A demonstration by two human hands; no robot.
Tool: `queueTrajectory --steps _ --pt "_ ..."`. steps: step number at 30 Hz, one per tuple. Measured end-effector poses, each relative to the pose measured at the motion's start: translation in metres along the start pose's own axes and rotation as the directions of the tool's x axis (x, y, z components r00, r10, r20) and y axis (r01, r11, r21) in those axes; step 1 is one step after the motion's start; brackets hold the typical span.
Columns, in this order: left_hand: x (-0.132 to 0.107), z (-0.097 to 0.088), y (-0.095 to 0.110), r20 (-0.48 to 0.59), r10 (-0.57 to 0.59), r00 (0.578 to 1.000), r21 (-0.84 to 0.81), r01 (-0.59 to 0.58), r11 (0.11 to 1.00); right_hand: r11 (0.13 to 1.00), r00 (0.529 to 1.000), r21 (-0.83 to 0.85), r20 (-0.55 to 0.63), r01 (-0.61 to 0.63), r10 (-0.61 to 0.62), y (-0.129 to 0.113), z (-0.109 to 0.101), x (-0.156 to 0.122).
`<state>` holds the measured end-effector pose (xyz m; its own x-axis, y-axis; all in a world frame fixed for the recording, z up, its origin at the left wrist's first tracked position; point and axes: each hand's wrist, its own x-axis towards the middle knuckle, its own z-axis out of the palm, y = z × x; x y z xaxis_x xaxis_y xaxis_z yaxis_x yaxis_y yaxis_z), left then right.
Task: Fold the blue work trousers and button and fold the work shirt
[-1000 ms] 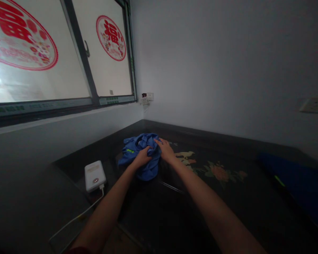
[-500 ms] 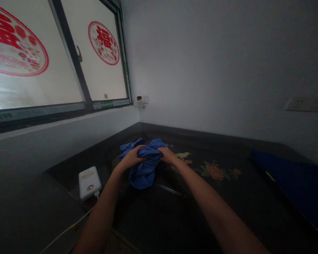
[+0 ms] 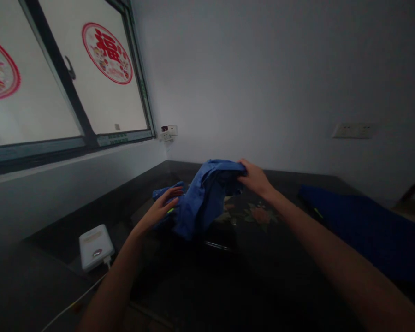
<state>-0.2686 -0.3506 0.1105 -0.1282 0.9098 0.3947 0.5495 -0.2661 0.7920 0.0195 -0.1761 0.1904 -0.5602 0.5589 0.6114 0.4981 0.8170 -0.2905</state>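
Note:
A crumpled blue garment [image 3: 201, 198] is partly lifted above the dark tabletop [image 3: 263, 272]; its exact kind does not show. My right hand [image 3: 254, 177] pinches its upper right edge and holds it raised, so the fabric drapes down to the left. At the garment's left side, my left hand [image 3: 166, 205] lies with fingers stretched out, touching the bunched part. A bit of bright yellow-green shows beside those fingers. The folds hide where the fabric meets the table.
A white power bank [image 3: 96, 247] with a white cable [image 3: 76, 299] lies at the left. Another dark blue cloth [image 3: 363, 230] with a small yellow-green mark lies flat at the right. Walls and a window [image 3: 103, 106] border the back and left.
My right hand has raised its part of the garment up and to the right, stretching it out. My left hand has loosened its fingers on the left part. The view has turned right.

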Motion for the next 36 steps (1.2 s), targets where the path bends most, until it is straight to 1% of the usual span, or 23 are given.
queueTrajectory --steps 3,6,9,11,13,16,18,21,22,23,24,27,29,31,32,33,36 --pt "0.005 0.022 -0.003 0.068 -0.026 0.997 0.027 0.025 0.999 0.994 0.991 0.101 -0.128 0.047 -0.034 0.019 -0.035 -0.014" --pt "0.011 0.044 -0.007 0.11 -0.025 0.994 0.142 0.009 0.99 0.992 0.966 0.113 -0.259 0.049 -0.018 0.039 -0.065 -0.042" --pt "0.016 0.06 -0.008 0.124 0.034 0.992 0.254 -0.065 0.965 0.997 0.928 0.072 -0.37 -0.03 0.054 0.064 -0.09 -0.083" --pt "0.018 0.067 -0.007 0.15 0.071 0.986 0.277 -0.111 0.954 0.992 0.904 0.08 -0.409 -0.101 0.125 0.083 -0.104 -0.116" --pt "0.02 0.074 -0.005 0.186 0.09 0.979 0.294 -0.142 0.945 0.977 0.869 0.103 -0.446 -0.187 0.214 0.103 -0.117 -0.153" --pt "0.024 0.092 -0.003 0.282 0.093 0.955 0.319 -0.185 0.93 0.93 0.803 0.143 -0.47 -0.339 0.365 0.127 -0.131 -0.209" --pt "0.026 0.109 -0.002 0.345 0.105 0.933 0.316 -0.221 0.923 0.89 0.74 0.177 -0.502 -0.419 0.448 0.139 -0.136 -0.242" --pt "0.024 0.136 0.002 0.409 0.151 0.9 0.299 -0.289 0.91 0.817 0.623 0.269 -0.539 -0.51 0.566 0.153 -0.135 -0.275" --pt "0.022 0.144 0.003 0.427 0.162 0.89 0.303 -0.309 0.901 0.795 0.603 0.294 -0.527 -0.531 0.598 0.157 -0.133 -0.282" --pt "0.018 0.151 0.005 0.439 0.167 0.883 0.317 -0.326 0.891 0.78 0.604 0.306 -0.501 -0.545 0.619 0.162 -0.129 -0.286" --pt "0.014 0.157 0.007 0.445 0.162 0.881 0.343 -0.335 0.877 0.774 0.623 0.305 -0.464 -0.555 0.629 0.166 -0.125 -0.288" --pt "-0.001 0.167 0.012 0.461 0.132 0.877 0.456 -0.362 0.813 0.799 0.738 0.241 -0.307 -0.551 0.601 0.175 -0.114 -0.288" --pt "-0.009 0.17 0.014 0.514 0.113 0.85 0.509 -0.409 0.757 0.833 0.809 0.182 -0.204 -0.522 0.551 0.177 -0.11 -0.286" --pt "-0.013 0.17 0.014 0.575 0.093 0.813 0.534 -0.459 0.711 0.861 0.847 0.117 -0.156 -0.495 0.509 0.178 -0.114 -0.288" --pt "-0.014 0.17 0.014 0.593 0.083 0.801 0.541 -0.473 0.695 0.864 0.849 0.098 -0.158 -0.494 0.504 0.179 -0.117 -0.29" --pt "-0.014 0.17 0.014 0.603 0.075 0.794 0.548 -0.48 0.685 0.856 0.839 0.098 -0.169 -0.508 0.518 0.18 -0.122 -0.294" --pt "-0.013 0.169 0.013 0.599 0.075 0.798 0.558 -0.482 0.676 0.779 0.756 0.153 -0.192 -0.607 0.626 0.188 -0.138 -0.31"
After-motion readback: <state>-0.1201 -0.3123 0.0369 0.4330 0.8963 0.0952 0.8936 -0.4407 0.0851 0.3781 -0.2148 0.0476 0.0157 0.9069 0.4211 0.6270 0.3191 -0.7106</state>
